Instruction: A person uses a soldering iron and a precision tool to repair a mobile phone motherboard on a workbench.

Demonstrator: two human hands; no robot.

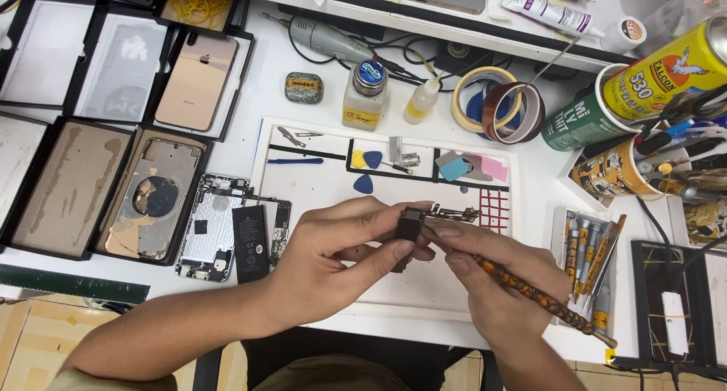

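My left hand (344,251) pinches a small black phone part (410,226) with a thin brass-coloured flex strip (453,214) running off to the right. My right hand (496,273) touches the same part with its fingertips and grips a slim tool with a mottled orange-brown handle (541,298) that slants down to the right. Both hands hover over a white work mat (318,182). On the mat's far side lie blue and yellow picks (364,183) and small metal bits.
An opened phone chassis with a black battery (250,242) lies left of the hands, beside trays holding phone back covers (155,201). Bottles (366,94), tape rolls (500,103), cans (591,118) and a screwdriver set (591,262) crowd the back and right.
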